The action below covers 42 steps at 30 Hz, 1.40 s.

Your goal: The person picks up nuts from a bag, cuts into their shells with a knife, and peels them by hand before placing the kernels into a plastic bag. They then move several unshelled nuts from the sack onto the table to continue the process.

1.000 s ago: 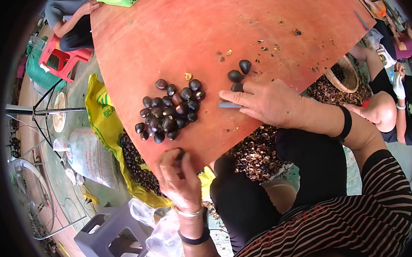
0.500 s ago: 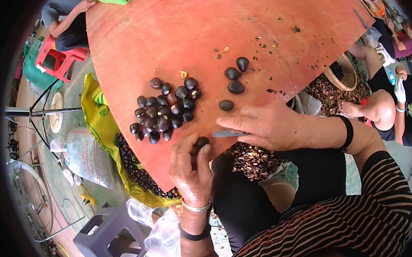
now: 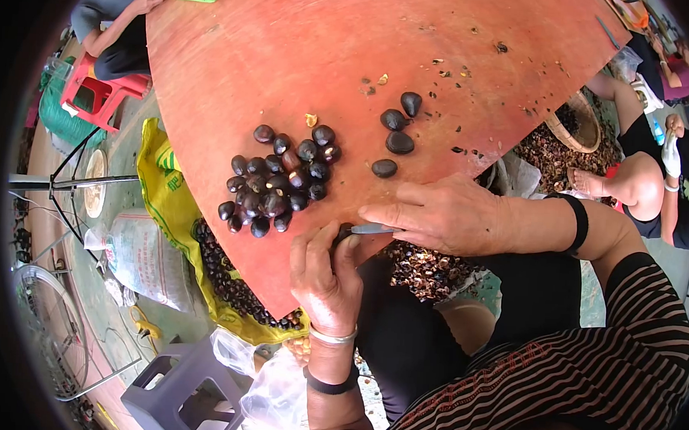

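the person's left hand (image 3: 324,280) has its fingers clenched round a dark nut (image 3: 344,233), held right at the near edge of the red table (image 3: 291,49). the right hand (image 3: 447,216) grips a small knife (image 3: 375,229), fingers closed on its handle, the blade tip touching the nut (only a sliver of the nut shows). a pile of nuts (image 3: 280,182) lies on the table just beyond the left hand, and four loose nuts (image 3: 397,140) sit apart near the right hand. under the table's edge a yellow sack (image 3: 175,206) holds more nuts. another person (image 3: 677,186) sits off to the right.
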Motion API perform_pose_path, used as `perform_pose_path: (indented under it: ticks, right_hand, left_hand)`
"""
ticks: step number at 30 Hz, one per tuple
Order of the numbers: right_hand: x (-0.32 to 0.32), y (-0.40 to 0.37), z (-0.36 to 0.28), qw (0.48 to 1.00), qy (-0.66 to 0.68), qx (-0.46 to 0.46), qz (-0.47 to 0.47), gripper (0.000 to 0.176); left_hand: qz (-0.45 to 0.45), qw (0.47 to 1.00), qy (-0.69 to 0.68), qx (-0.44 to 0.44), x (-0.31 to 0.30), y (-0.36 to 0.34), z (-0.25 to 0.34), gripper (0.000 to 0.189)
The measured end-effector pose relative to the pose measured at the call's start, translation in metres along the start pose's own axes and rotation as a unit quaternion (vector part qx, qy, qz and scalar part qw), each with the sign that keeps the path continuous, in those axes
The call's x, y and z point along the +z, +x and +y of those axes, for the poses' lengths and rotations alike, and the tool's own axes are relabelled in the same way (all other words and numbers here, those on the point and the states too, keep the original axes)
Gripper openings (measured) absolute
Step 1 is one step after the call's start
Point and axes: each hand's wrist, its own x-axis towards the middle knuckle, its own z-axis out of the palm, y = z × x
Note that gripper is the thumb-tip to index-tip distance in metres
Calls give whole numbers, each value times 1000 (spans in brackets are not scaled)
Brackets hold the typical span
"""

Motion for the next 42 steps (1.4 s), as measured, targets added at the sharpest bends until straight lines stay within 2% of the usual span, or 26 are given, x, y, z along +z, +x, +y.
perform_pose_path:
  ticks: [3, 6, 8, 9, 11, 15, 17, 24, 27, 33, 35, 38, 42]
  right_hand:
    - [-1, 1, -1, 1000, -5, -1, -3, 43]
    - [-6, 4, -2, 998, -45, 21, -41, 43]
    - [-10, 7, -1, 993, -87, 0, -78, 43]
    - [-11, 7, 1, 993, -89, 1, -77, 43]
    - [-12, 8, 3, 992, -126, -7, 5, 43]
    - [-12, 6, 1, 997, -76, -1, 19, 44]
    - [-8, 7, -2, 1000, -1, 4, -23, 37]
    - [-6, 10, -2, 1000, 2, 4, -27, 34]
    - [-1, 10, -1, 999, -46, -18, 4, 36]
    - [-17, 0, 4, 998, -64, -15, -11, 37]
    - [-32, -6, 3, 988, -51, 64, -127, 31]
    - [-32, -22, 14, 995, -30, 68, -67, 35]
    - [-35, -30, 19, 997, 15, 53, -48, 40]
  left_hand:
    - [3, 1000, 9, 1, 1, -1, -2, 25]
    - [6, 1000, 18, 8, 2, -3, -3, 24]
    - [13, 1000, 15, 24, 2, -3, -4, 24]
    - [14, 999, 15, 26, 2, -2, -3, 24]
    - [11, 999, 20, 32, 0, -2, -3, 24]
    - [18, 1000, 12, 18, 3, -4, -4, 24]
    - [18, 1000, 15, 15, 2, -4, -3, 24]
    - [21, 1000, 3, 21, 4, -4, -5, 24]
    - [21, 999, 15, 22, 0, -2, -3, 24]
    - [17, 999, 14, 33, 3, -1, -3, 21]
    - [-1, 1000, 27, 12, 2, 2, 2, 18]
    - [-23, 998, 23, 61, 11, 15, 9, 16]
    - [-56, 996, 31, 59, 27, 30, 11, 16]
